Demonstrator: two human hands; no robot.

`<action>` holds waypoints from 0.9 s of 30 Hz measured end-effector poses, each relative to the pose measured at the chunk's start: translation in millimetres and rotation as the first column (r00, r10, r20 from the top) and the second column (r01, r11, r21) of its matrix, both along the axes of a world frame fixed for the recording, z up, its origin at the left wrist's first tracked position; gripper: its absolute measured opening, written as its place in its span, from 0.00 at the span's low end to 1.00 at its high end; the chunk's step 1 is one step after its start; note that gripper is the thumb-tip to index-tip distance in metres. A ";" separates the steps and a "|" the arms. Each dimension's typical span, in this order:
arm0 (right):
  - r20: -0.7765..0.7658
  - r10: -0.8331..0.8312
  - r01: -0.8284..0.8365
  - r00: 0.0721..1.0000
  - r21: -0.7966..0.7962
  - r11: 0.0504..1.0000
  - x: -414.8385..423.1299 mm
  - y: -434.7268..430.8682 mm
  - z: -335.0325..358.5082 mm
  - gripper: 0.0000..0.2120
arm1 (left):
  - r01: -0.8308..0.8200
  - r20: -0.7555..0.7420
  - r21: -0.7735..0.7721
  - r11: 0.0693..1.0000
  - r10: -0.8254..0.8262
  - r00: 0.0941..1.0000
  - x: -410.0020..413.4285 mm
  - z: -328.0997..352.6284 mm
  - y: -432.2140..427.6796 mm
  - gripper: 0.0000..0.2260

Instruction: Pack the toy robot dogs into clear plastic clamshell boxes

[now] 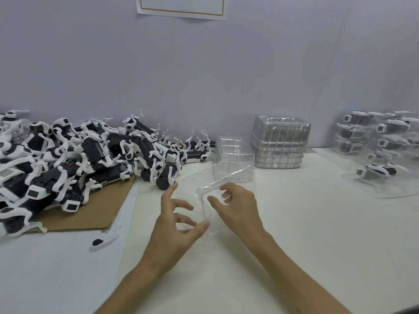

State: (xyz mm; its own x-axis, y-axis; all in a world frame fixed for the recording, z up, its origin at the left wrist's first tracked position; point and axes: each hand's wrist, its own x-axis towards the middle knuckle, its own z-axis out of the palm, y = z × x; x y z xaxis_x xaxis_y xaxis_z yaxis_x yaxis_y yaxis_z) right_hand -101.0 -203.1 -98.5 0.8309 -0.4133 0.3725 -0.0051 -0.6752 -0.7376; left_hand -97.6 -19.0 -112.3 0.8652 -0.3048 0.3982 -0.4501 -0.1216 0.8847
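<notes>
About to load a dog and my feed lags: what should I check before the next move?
1. Clamshell open: ok, halves spread apart.
2. Clamshell empty: ok.
3. Hand free for a dog: not ok, left hand and right hand both hold the clamshell.
4. Dogs near: ok, pile lies to the left.
5. Loose part on the table: cannot tell whether it broke off a dog.

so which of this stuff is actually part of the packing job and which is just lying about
Job in hand: open clamshell box, held by the left hand and right hand; pile of toy robot dogs; stack of empty clamshells; packed boxes at right.
Lying about: cardboard sheet under the pile; loose black-and-white part; paper on the wall.
</notes>
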 end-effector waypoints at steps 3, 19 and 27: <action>-0.027 -0.003 0.003 1.000 -0.011 1.000 0.2 0.4 -1.8 0.19 | 0.017 0.024 -0.007 1.000 -0.017 1.000 -2.3 0.7 0.0 0.44; 0.060 -0.090 0.100 0.994 -0.188 0.977 -3.5 11.2 -1.5 0.26 | 0.038 0.150 0.066 0.997 -0.048 0.988 -2.1 -4.9 1.4 0.45; -0.015 -0.142 0.138 0.990 -0.159 0.978 -0.6 6.5 -4.5 0.22 | 0.006 0.172 0.039 0.999 -0.012 0.985 4.4 -6.1 0.7 0.43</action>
